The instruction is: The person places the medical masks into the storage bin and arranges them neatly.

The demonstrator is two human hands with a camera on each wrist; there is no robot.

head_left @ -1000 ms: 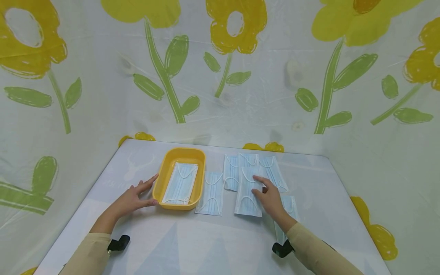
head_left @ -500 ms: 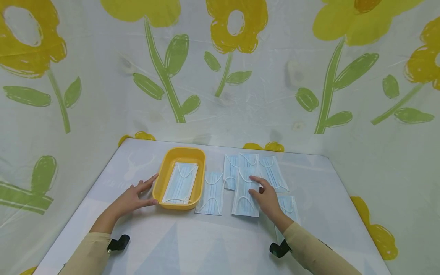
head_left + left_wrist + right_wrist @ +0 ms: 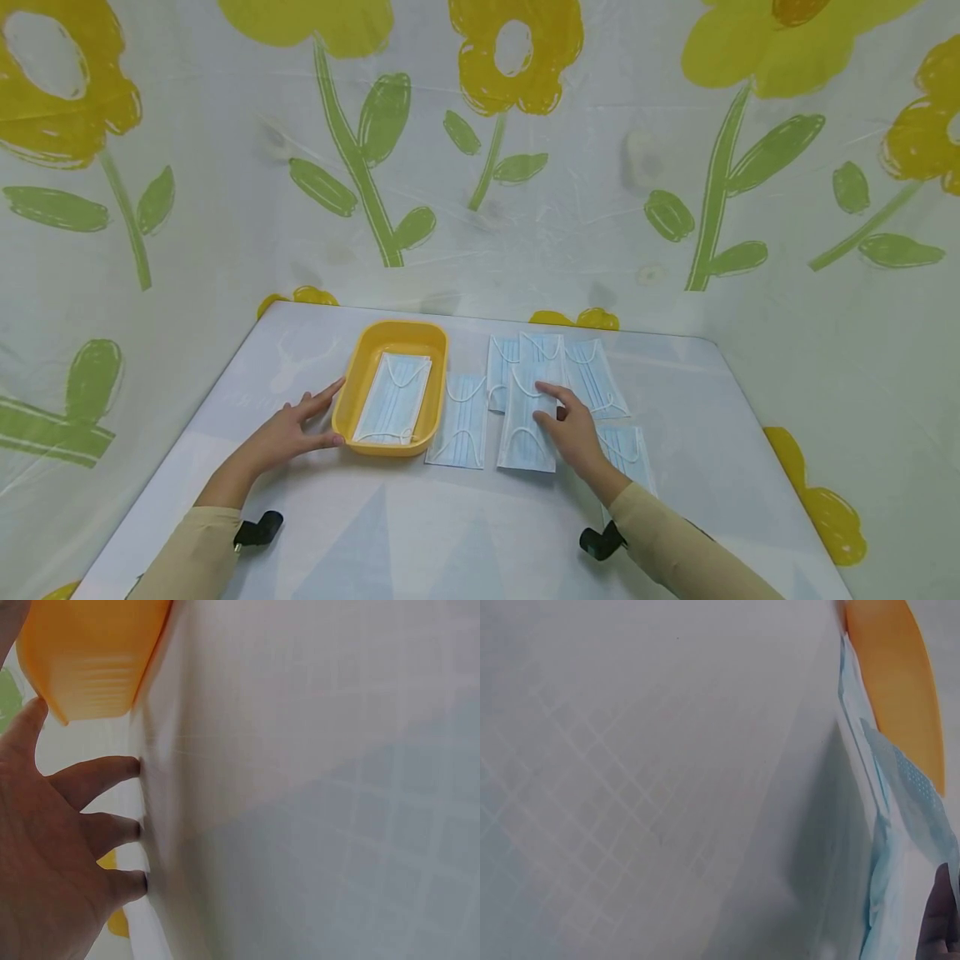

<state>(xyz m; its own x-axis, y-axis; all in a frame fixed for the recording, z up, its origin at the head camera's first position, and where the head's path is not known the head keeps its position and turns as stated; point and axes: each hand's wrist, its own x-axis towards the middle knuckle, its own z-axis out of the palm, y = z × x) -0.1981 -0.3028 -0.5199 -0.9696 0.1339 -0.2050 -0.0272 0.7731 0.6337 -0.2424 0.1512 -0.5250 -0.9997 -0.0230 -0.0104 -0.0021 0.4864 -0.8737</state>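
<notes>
My right hand (image 3: pixel 576 433) pinches a pale blue pleated face mask (image 3: pixel 525 446) with white ear loops along its right edge. In the right wrist view, that mask (image 3: pixel 919 791) is tilted up off the table, and a finger (image 3: pixel 939 911) shows at its edge. With fingers spread, my left hand (image 3: pixel 285 437) rests against the left side of a yellow plastic tray (image 3: pixel 435 417). The left wrist view has one digit at the wall of the tray (image 3: pixel 97 652) and several fingertips on the table. Inside the tray lies a face mask (image 3: pixel 393 400).
Another face mask (image 3: pixel 459 433) lies right beside the tray. Several more masks (image 3: pixel 592 375) overlap behind the right hand, and one mask (image 3: pixel 626 454) is partly under the right forearm. A flower-printed curtain (image 3: pixel 570 233) stands behind the white table (image 3: pixel 405 533).
My right hand has moved left toward the tray with the pinched mask, showing more of the mask near the right forearm. The left hand and tray have stayed in place.
</notes>
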